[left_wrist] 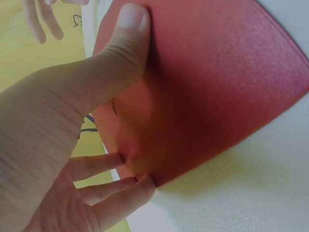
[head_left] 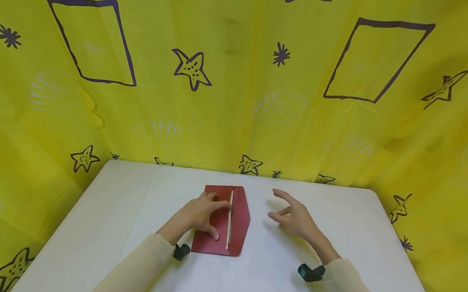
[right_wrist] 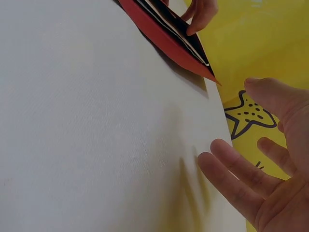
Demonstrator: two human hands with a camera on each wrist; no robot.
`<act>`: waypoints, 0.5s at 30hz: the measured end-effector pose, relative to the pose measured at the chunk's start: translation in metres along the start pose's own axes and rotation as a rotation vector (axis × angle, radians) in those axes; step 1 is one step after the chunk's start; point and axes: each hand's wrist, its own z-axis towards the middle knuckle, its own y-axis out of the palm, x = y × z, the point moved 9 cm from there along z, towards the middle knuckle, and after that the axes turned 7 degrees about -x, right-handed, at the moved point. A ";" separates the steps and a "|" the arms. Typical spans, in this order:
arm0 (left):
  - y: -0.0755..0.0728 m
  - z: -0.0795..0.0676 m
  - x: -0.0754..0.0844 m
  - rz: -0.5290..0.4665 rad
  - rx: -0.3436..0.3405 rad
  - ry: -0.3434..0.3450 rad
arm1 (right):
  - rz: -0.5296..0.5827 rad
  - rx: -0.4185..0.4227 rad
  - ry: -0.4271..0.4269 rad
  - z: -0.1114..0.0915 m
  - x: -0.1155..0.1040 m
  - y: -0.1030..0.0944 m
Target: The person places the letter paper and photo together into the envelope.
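Observation:
A red envelope (head_left: 209, 245) lies on the white table, its pointed flap (head_left: 241, 219) opened out to the right. At its mouth show the pale edges of paper or card (head_left: 229, 223) inside. My left hand (head_left: 199, 212) grips the envelope's front, thumb (left_wrist: 133, 29) on its face and bent fingers (left_wrist: 123, 200) pressing near its far edge; the index finger reaches the mouth. In the right wrist view the mouth gapes, dark inside. Apart from the envelope, to its right, my right hand (head_left: 296, 218) is held above the table with spread fingers, holding nothing.
The white table (head_left: 128, 187) reaches back to a yellow curtain (head_left: 228, 117) printed with starfish and shells, which also hangs along both sides. A small dark wrist camera (head_left: 182, 252) sits at the left wrist, and another dark camera (head_left: 310, 273) at the right.

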 end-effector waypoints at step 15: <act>0.003 -0.008 0.003 0.048 0.023 0.000 | -0.169 0.061 -0.070 -0.013 -0.003 -0.010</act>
